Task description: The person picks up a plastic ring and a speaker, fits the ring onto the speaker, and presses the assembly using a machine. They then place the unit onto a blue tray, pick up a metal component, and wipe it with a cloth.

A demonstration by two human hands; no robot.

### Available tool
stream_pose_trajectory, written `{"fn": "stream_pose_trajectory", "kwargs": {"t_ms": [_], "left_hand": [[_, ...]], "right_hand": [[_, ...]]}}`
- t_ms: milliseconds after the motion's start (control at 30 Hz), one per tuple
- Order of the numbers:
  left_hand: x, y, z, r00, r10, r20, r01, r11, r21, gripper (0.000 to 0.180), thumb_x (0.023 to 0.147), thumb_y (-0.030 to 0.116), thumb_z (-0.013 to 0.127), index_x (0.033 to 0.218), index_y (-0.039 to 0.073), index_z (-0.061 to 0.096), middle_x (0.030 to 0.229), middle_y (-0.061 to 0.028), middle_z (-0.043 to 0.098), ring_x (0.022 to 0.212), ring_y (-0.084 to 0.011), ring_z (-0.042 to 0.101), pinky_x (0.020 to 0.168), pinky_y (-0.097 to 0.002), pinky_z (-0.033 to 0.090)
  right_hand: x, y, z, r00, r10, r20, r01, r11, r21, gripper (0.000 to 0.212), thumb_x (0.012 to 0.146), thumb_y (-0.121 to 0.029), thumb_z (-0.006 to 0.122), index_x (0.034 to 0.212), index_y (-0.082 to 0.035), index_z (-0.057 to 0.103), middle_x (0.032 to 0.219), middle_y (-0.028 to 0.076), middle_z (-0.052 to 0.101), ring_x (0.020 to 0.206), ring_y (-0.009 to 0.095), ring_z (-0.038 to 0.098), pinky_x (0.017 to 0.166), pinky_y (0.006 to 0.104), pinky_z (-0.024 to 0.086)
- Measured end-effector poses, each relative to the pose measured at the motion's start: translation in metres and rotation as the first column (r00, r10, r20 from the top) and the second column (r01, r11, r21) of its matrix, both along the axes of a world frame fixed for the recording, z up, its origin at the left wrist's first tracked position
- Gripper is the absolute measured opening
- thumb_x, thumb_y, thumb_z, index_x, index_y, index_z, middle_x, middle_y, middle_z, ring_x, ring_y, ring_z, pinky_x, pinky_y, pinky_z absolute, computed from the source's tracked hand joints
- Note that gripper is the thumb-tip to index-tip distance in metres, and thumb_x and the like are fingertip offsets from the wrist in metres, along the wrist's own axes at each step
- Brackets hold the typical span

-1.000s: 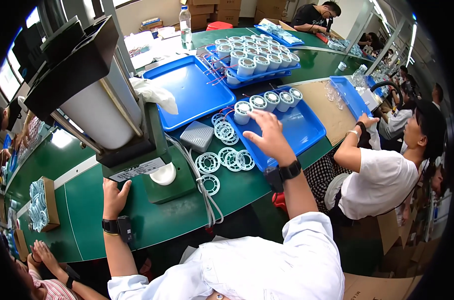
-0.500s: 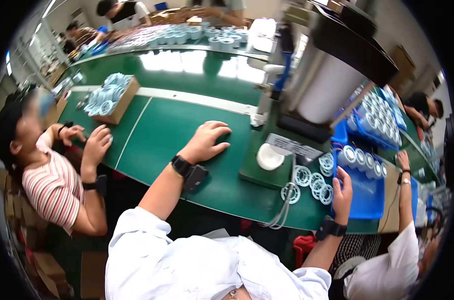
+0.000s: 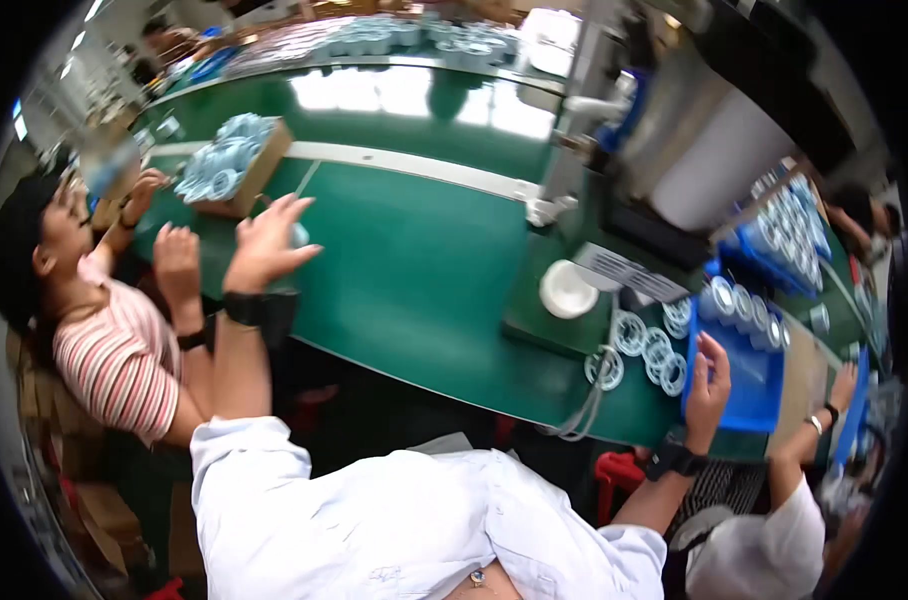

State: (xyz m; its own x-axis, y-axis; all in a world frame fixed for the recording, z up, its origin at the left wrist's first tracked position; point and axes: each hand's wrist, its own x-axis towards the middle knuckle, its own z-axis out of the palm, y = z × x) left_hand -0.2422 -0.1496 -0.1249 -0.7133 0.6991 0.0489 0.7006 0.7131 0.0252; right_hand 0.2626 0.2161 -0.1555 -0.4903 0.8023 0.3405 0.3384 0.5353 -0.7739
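Note:
My left hand (image 3: 267, 248) is stretched out to the left over the green bench, fingers apart and slightly blurred. A small pale blue piece (image 3: 300, 235) shows between its thumb and fingers; whether they touch it I cannot tell. My right hand (image 3: 709, 392) stands at the left rim of a blue tray (image 3: 742, 385), fingers raised and loosely apart, holding nothing visible. Several light blue plastic rings (image 3: 657, 350) lie on the bench beside it. A white round holder (image 3: 569, 289) sits on the base of the press (image 3: 694, 150).
A cardboard box (image 3: 264, 168) heaped with light blue rings stands at the left, near a co-worker in a striped shirt (image 3: 124, 350). White cylindrical parts (image 3: 742, 305) stand in the blue tray. A cable (image 3: 606, 400) hangs over the bench edge. Another co-worker's arm (image 3: 814, 425) reaches in at right.
My left hand has swung left from the middle of the bench toward the co-worker, and its fingers have spread. The right hand stays by the tray. The whole view has shifted slightly.

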Motion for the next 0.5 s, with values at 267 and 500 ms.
{"fn": "stream_pose_trajectory", "kwargs": {"t_ms": [267,500], "left_hand": [[0.055,-0.011,0.009,0.953,-0.231,0.196,0.168,0.942,0.29,0.066,0.072,-0.002,0.068,0.134,0.008,0.049,0.13,-0.015,0.05,0.121,-0.0288,0.05,0.101,-0.0367,0.042],[0.151,0.05,-0.013,0.87,-0.394,0.297,0.186,0.819,0.542,0.06,0.068,-0.001,0.073,0.125,0.004,0.053,0.117,-0.0123,0.059,0.109,-0.0258,0.057,0.095,-0.0359,0.045]], "right_hand": [[-0.008,-0.02,0.024,0.986,0.023,0.165,-0.02,1.0,-0.018,0.033,0.086,-0.008,0.064,0.119,-0.004,0.061,0.115,0.01,0.064,0.11,0.023,0.058,0.096,0.0327,0.041],[-0.002,-0.028,0.02,0.801,-0.129,0.585,-0.06,0.954,0.293,0.049,0.079,-0.02,0.072,0.125,-0.01,0.06,0.132,0.005,0.053,0.127,0.028,0.042,0.107,0.0431,0.026]]}}
